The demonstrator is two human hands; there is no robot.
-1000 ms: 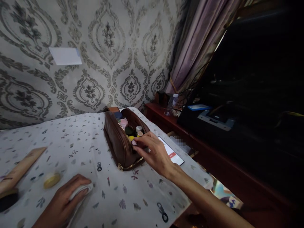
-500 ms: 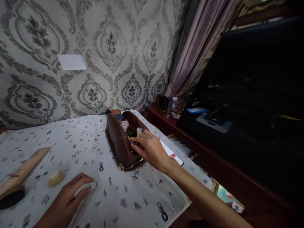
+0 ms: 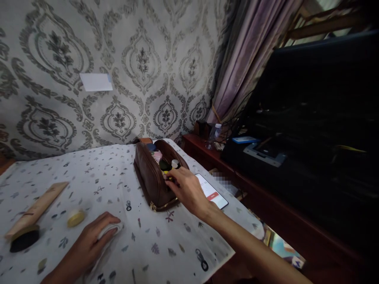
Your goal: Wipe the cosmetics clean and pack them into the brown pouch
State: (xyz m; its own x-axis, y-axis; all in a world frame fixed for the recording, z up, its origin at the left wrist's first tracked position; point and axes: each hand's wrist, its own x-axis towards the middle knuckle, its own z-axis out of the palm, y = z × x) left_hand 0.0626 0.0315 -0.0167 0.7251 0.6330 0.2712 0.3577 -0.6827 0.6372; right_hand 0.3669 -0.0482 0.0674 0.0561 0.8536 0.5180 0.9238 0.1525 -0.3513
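Note:
A brown leather pouch (image 3: pixel 149 179) lies open on the white patterned tablecloth (image 3: pixel 103 173), with several small bottles and jars inside. My right hand (image 3: pixel 186 189) reaches into its near end, fingertips pinched on a small yellow-capped item (image 3: pixel 166 175) among the contents. My left hand (image 3: pixel 89 246) rests on the cloth at the lower left, fingers curled over a white cloth or pad (image 3: pixel 109 229).
A phone (image 3: pixel 211 191) with a lit screen lies right of the pouch. A tan tube with a black cap (image 3: pixel 32 215) and a small yellow round lid (image 3: pixel 75 217) lie at the left. A dark wooden cabinet (image 3: pixel 266 197) with a TV stands to the right.
My right hand has slid a little deeper into the pouch's near end. The view has shifted slightly; my left hand stays on the white cloth.

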